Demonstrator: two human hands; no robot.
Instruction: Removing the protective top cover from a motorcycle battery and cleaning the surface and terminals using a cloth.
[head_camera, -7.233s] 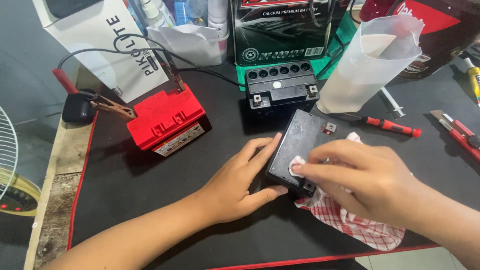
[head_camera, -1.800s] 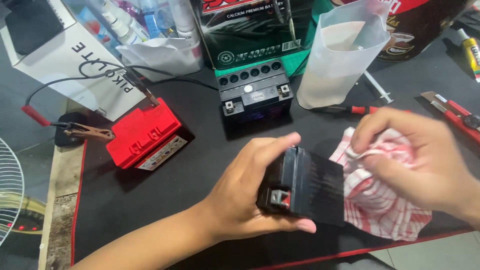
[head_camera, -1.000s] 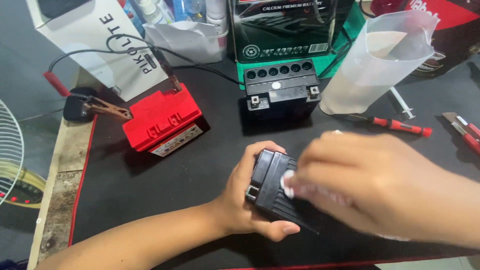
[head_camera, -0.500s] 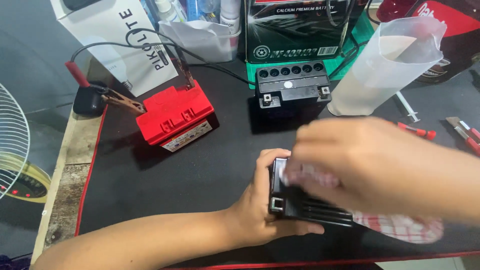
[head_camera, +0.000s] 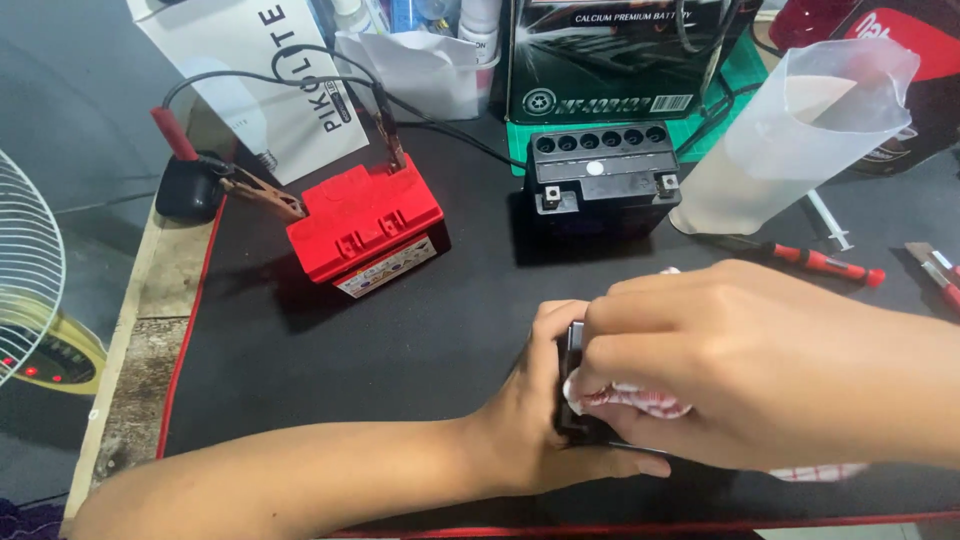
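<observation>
Head view: black battery (head_camera: 572, 385) on edge.

Three batteries on the mat: one red (head_camera: 365, 228), one black with open cell holes (head_camera: 601, 177), one small black one (head_camera: 574, 385) in hand. Two hands, left (head_camera: 548, 400) and right (head_camera: 700, 365). One checked rag (head_camera: 632, 402), two red-handled screwdrivers (head_camera: 820, 262) (head_camera: 937, 272), one frosted plastic jug (head_camera: 790, 135), two clamp leads (head_camera: 262, 192) (head_camera: 388, 135).
</observation>
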